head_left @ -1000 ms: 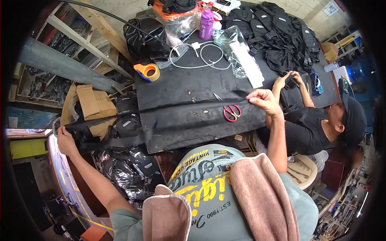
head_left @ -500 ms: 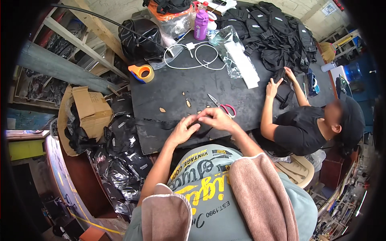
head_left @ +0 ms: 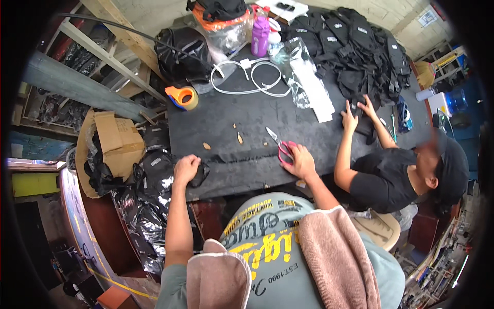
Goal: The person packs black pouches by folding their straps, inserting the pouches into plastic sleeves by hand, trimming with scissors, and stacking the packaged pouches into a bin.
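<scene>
At the left end of the black table (head_left: 242,110) my left hand (head_left: 186,169) is closed, with a small piece of black material (head_left: 199,175) under and beside its fingers. What exactly that piece is cannot be made out. My right hand (head_left: 300,160) has its fingers round the red handles of a pair of scissors (head_left: 278,144). The scissors lie on the table, blades pointing away from me and slightly left. Several small tan scraps (head_left: 240,137) lie between my hands, beyond a dark strip along the near edge.
An orange and blue tape dispenser (head_left: 182,97), a white cable (head_left: 250,77), a purple bottle (head_left: 260,37) and clear plastic bags (head_left: 296,62) stand or lie farther back. Black bags (head_left: 355,44) pile up at back right. A co-worker (head_left: 396,165) handles a black item at right.
My hands were together at the table's near middle and have parted. The left moved left with the black piece; the right moved right onto the scissors. The co-worker's hands shifted slightly.
</scene>
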Motion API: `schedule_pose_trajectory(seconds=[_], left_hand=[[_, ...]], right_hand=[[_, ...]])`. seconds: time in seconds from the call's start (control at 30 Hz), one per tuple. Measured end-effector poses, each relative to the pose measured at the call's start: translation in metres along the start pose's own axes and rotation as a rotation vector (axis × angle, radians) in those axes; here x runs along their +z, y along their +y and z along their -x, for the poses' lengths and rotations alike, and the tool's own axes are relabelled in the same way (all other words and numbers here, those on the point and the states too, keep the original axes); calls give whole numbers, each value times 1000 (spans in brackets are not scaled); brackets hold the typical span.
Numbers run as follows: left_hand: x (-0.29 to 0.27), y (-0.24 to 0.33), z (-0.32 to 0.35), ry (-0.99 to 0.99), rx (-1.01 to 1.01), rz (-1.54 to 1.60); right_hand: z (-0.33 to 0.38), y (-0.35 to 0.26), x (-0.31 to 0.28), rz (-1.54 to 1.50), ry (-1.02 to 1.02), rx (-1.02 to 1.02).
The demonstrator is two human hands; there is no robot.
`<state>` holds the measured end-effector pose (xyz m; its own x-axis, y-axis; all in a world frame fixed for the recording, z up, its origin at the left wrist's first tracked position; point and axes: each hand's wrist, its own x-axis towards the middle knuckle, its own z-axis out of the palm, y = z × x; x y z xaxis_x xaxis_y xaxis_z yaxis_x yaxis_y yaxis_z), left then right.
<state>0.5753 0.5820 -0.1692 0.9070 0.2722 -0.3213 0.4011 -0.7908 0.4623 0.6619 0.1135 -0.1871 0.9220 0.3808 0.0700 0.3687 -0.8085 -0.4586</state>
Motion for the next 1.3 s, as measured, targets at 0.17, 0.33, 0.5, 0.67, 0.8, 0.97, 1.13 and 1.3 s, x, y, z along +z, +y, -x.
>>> schedule_pose_trajectory(seconds=[0.17,0.33,0.5,0.67,0.8,0.97,1.13,1.3], left_hand=[[4,12,-3,-47,-1,-5],[5,11,0,-43,-36,34],[-1,21,-1,-129,-92,125],[-5,14,8,-248,-199,601],[-37,-1,8,-299,-34,631],[-78,-81,-1,-37,60,504],[-91,-137,26,300,-87,-68],[-36,-132,90,754,-133,-21]], right_hand=[[-1,31,6,20,42,341],[-18,-14,-15,-378,-103,362],[-14,-66,24,-166,-95,66],[-6,-43,19,-5,-97,117],[-7,10,6,48,69,157],[-12,20,-6,134,-1,251],[-16,26,6,185,-41,194],[-17,-21,11,153,125,-101]])
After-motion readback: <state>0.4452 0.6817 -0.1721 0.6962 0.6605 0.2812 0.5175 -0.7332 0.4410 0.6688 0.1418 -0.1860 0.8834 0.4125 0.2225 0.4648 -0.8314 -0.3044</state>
